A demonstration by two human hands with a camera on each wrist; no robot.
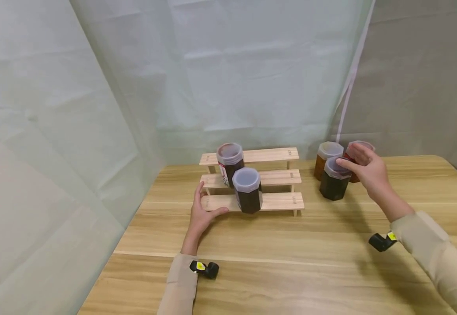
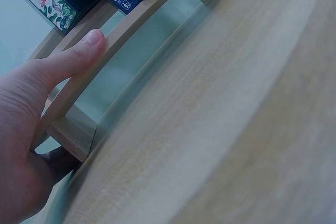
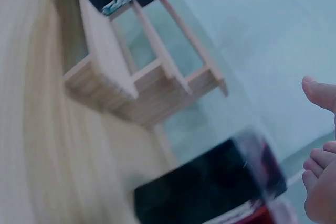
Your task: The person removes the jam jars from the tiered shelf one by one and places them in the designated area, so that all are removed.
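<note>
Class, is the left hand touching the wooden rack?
Touching. The left wrist view shows the left hand's thumb lying against the rack's lowest shelf edge.

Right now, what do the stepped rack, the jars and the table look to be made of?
The stepped rack looks like pale unfinished wood: matte slats with visible joints, gripped at its end by the left hand. The jars, such as the dark jar the right hand touches, seem clear plastic with translucent lids, though glass is possible. The table shows wood grain, perhaps laminate.
</note>
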